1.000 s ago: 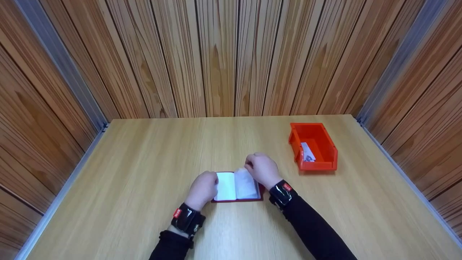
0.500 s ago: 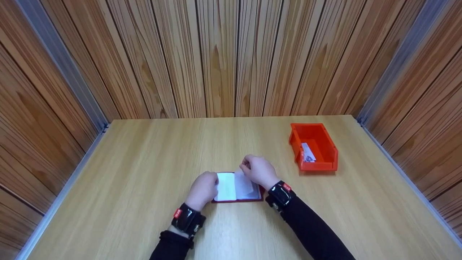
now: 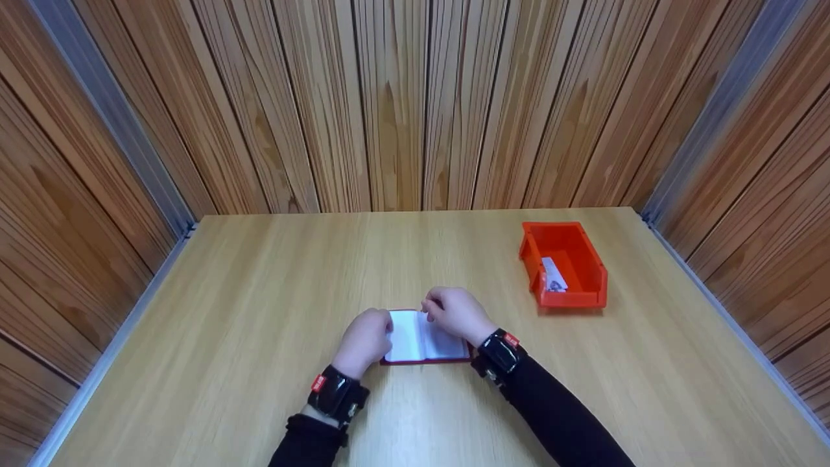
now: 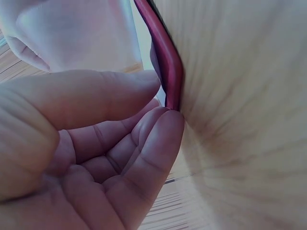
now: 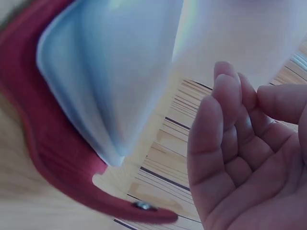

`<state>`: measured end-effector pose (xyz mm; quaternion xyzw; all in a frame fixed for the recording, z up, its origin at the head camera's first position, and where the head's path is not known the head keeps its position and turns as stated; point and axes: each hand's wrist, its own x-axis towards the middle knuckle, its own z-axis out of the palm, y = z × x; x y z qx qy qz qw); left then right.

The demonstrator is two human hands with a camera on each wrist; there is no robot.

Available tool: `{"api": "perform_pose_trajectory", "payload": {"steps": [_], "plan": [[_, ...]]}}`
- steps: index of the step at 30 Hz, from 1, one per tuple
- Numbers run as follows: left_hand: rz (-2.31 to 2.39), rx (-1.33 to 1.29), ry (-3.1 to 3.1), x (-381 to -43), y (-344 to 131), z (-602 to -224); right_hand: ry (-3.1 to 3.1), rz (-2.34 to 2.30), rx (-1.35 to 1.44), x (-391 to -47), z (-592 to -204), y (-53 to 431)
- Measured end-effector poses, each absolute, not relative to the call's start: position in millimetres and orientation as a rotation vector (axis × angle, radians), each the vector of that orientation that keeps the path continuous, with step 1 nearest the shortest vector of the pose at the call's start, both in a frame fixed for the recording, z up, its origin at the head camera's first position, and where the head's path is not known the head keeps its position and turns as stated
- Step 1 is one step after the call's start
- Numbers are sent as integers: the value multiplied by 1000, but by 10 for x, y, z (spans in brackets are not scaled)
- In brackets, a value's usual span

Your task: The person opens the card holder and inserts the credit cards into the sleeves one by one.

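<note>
A small red card holder point(image 3: 428, 362) lies open on the table, with clear plastic sleeves point(image 5: 110, 72) inside. At its left edge my left hand point(image 3: 364, 337) pinches the red cover point(image 4: 168, 62) between thumb and fingertips. My right hand point(image 3: 457, 314) is above the middle of the holder. In the right wrist view, its thumb and index finger pinch the edge of one raised translucent sleeve point(image 5: 235, 28). The other sleeves stay on the right side, fanned slightly over the red cover. A strap with a metal snap point(image 5: 144, 205) sticks out from that cover.
An orange-red bin point(image 3: 574, 298) stands at the back right of the wooden table point(image 3: 259, 279), with a white printed card point(image 3: 553, 275) inside. Wood-panelled walls point(image 3: 395, 104) close the back and both sides.
My right hand has moved left and slightly toward me, carrying the raised sleeve from the right side toward the holder's middle. The left hand has kept its place on the cover.
</note>
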<state>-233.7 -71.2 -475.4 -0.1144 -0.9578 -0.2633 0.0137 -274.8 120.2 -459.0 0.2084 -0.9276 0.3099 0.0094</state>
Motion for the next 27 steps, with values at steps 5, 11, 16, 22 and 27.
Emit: {"api": "perform_pose_trajectory", "payload": {"steps": [5,11,16,22,27], "plan": [[-812,-387,-2964,-2340,-725,-4768,-2898,890,700,-2732,-4639,1183],[-833,-395,-2955,-2346,-744,-4771,-2942,858,745,-2696,-4681,1149],[-785,-438,-2923,-2342,-758,-4769,-2916,802,816,-2676,-4726,1131],[-763,-449,-2912,-2348,-765,-4776,-2873,738,887,-2667,-4761,1123],[-786,-408,-2946,-2352,-762,-4757,-2844,664,914,-2639,-4757,1101]]}}
